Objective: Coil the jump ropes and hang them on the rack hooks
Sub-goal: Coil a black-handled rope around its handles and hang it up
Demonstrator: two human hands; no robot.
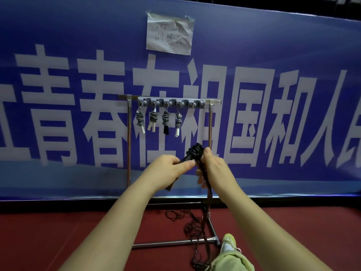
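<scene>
Blue banner backdrop, both hands (192,166) clenched round black jump rope (195,152), four coiled ropes (159,119) on rack (172,102)

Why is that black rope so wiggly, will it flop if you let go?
Probably yes. The black jump rope looks floppy: its loose end sags from the right hand into tangled loops on the red floor. The coils would likely spring undone if released. The handle in the left hand seems stiff.

shiny metal rack (210,137), creased paper sign (169,34)
</scene>
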